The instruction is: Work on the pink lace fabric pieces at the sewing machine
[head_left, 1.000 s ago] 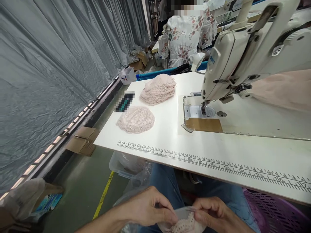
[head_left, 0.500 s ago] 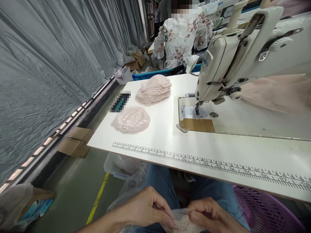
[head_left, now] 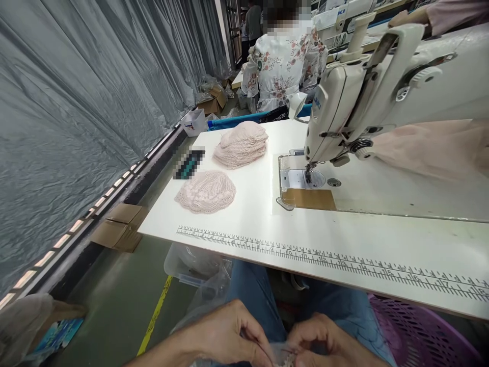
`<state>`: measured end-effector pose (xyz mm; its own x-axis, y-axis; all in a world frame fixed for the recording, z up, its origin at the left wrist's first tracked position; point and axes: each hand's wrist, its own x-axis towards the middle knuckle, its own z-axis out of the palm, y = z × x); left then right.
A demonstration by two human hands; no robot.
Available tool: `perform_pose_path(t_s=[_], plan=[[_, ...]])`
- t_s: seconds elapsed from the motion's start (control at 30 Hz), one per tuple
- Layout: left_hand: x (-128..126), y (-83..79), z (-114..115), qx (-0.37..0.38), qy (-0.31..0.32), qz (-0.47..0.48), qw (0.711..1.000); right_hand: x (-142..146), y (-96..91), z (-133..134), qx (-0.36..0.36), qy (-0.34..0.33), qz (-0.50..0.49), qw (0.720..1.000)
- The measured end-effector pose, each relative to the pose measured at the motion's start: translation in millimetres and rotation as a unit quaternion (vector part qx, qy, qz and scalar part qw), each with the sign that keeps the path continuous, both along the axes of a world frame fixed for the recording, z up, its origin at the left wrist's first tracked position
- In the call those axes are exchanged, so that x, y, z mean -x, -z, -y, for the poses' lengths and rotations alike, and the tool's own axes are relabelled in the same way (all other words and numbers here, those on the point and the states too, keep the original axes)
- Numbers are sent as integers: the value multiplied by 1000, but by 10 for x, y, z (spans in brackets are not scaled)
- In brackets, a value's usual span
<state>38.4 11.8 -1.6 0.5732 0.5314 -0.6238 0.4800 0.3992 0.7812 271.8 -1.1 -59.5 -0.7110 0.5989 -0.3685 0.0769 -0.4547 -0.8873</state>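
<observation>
At the bottom edge, over my lap, my left hand (head_left: 225, 334) and my right hand (head_left: 328, 346) pinch a small pale lace piece (head_left: 283, 355) between their fingertips; only a sliver of it shows. On the white sewing table (head_left: 267, 224) lie a flat pink lace piece (head_left: 206, 191) and, farther back, a stack of pink lace pieces (head_left: 241, 144). The cream sewing machine (head_left: 367, 97) stands at the right, its needle over the plate (head_left: 303, 178).
A ruler scale runs along the table's front edge. Pink fabric (head_left: 431, 148) drapes behind the machine. A purple basket (head_left: 420, 336) sits at lower right, a cardboard box (head_left: 118, 232) and clear bin (head_left: 191, 262) on the floor at left. A person in a floral top (head_left: 282, 66) works ahead.
My hands and the lace piece have slid lower in view, so less of the lace shows. The view has shifted slightly; things on the table have not moved.
</observation>
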Motion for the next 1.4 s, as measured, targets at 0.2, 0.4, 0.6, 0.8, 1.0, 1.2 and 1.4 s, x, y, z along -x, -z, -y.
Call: perform_pose_path(t_s=[0.2, 0.4, 0.6, 0.8, 1.0, 1.2, 1.4], plan=[[62, -37, -19, -2, -10, 6, 1000, 39, 59, -40, 25, 30, -15, 999], [126, -21, -21, 18, 14, 19, 1000, -67, 109, -64, 64, 55, -41, 996], [115, 15, -20, 65, -13, 40, 997, -129, 121, -89, 76, 56, -73, 993], [98, -41, -44, 62, -4, 50, 997, -129, 113, -89, 83, 27, -84, 993], [70, -51, -47, 68, -8, 40, 997, 27, 34, -156, 69, -38, -69, 994], [133, 81, 52, 50, -10, -20, 999, 62, 72, -191, 47, -15, -56, 997], [154, 131, 103, 61, -23, -2, 998, -95, 152, -157, 60, -5, -32, 998]])
